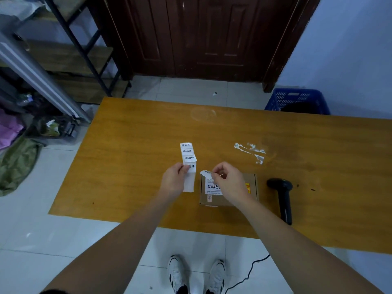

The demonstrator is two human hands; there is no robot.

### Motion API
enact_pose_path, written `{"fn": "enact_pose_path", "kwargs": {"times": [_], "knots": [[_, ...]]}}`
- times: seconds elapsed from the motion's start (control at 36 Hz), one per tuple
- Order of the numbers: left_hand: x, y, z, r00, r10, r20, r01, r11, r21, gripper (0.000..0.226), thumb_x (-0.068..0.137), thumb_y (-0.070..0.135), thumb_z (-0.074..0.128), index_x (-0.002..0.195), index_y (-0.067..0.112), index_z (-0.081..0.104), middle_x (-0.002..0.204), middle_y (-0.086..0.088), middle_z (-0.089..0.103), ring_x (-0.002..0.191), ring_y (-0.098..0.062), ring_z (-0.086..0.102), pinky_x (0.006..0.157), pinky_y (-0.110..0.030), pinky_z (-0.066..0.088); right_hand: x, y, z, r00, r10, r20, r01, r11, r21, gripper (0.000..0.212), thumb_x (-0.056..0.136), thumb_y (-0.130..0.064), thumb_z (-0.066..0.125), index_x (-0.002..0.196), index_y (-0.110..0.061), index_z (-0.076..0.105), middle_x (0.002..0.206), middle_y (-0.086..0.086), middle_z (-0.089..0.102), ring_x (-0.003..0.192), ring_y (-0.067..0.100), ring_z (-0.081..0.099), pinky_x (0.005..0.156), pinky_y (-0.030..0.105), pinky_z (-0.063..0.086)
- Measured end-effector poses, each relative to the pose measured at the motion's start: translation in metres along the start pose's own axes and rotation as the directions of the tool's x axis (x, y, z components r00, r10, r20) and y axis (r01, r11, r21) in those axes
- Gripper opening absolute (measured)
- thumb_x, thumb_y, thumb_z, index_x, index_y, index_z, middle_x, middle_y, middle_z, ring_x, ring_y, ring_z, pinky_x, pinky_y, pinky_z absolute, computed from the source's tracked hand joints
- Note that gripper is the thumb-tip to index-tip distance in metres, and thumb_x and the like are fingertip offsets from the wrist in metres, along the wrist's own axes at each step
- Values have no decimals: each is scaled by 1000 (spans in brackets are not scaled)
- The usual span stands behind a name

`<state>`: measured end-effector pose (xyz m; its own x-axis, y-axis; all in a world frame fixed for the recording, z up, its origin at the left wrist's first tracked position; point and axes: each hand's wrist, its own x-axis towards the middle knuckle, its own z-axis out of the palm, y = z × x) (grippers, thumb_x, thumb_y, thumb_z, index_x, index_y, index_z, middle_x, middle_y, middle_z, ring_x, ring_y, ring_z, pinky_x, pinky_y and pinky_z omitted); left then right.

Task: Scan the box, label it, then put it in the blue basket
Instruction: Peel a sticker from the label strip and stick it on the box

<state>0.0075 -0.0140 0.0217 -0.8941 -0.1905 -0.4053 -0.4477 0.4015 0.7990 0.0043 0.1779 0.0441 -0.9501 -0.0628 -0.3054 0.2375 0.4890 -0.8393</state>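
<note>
Box [228,189] lies flat on the surface [137,132], printed side up, directly under the right hand [228,180]. Right hand is pinched shut on a single small sticker [205,172], which pokes out toward 9 o'clock from the fingertips and hangs just over the box's far-left corner. Can't tell if the sticker already touches the cardboard or floats just above it.

Left hand [172,180] is closed on the sticker strip [188,164], held w/ its long axis running 12-to-6; printed stickers fan out at the 12 end, bare backing hangs at the 6 end. Strip sits just beside the box at the box's 9 o'clock, apart from it.

Key relation: box is straight below the right hand, so that hand is the nearer one by far. Box's long axis runs roughly 9-to-3, w/ a white printed panel on the 9 side; sticker is over that end. Next move is prob. a short press down, no sideways reach needed.

Scanner [283,198] lies on the surface at the box's 3 o'clock, untouched, handle toward 6. Blue basket [297,101] sits on the floor past the surface's far edge, approx. 1 o'clock from the box, well apart. Labelling step underway by my read; basket drop not yet done.
</note>
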Motion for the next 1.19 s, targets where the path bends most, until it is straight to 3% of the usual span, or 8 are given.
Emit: {"fn": "enact_pose_path", "kwargs": {"times": [0.14,0.42,0.53,0.61,0.78,0.92,1.03,1.19], "knots": [[23,-24,-8,999,-37,28,30,979,200,32,109,31,45,118,9,67,102,-7,69,82,-22,63,56,-30,43,1,17,-14,998,61,-25,-62,997,-39,10,97,-12,66,93,-21,65,87,-2,70,78,22,71,69,40,59],[44,-65,-9,975,-219,41,189,909,371,35,107,34,48,122,9,66,115,-16,71,93,-30,63,75,-39,49,-4,54,-38,989,140,-47,-145,984,-108,11,99,-13,64,98,-24,65,95,-3,69,85,17,69,72,35,61],[39,-67,-7,940,-320,-120,340,838,426,53,98,49,60,132,8,53,129,-17,59,115,-38,59,90,-46,49,-9,62,-48,987,154,-50,-159,980,-116,11,100,-13,64,99,-24,67,94,-7,69,87,12,67,70,28,57],[30,-54,-2,937,-205,-282,316,843,436,56,93,44,68,131,9,49,133,-16,49,121,-39,52,94,-50,46,-10,65,-54,984,174,-35,-178,975,-132,10,98,-13,67,107,-17,70,101,0,71,95,17,66,83,38,59],[15,-1,45,998,32,62,-51,947,318,24,96,39,67,113,22,66,90,7,66,68,-12,63,52,-27,44,-9,70,-62,979,205,-16,-206,973,-100,18,90,-15,79,105,-14,70,98,5,69,92,21,65,81,37,54],[2,29,98,912,131,388,-245,934,261,27,91,49,72,109,29,66,92,14,66,71,-7,61,55,-23,39,-8,77,-67,991,131,9,-130,989,-74,7,93,-18,75,90,-21,70,88,-1,69,84,15,63,72,28,50],[2,32,125,896,154,416,-242,956,168,19,98,36,68,79,31,65,76,9,64,66,-11,55,57,-26,37,-3,84,-73,994,112,15,-111,993,-47,10,96,-17,72,87,-21,68,84,-2,67,77,11,61,67,23,48],[11,38,140,939,87,332,-160,966,202,15,102,30,62,93,18,63,76,6,59,67,-14,53,54,-26,36,16,92,-74,994,107,-14,-107,992,-72,8,98,-22,69,94,-16,70,88,-1,67,81,16,61,65,25,46]]}}
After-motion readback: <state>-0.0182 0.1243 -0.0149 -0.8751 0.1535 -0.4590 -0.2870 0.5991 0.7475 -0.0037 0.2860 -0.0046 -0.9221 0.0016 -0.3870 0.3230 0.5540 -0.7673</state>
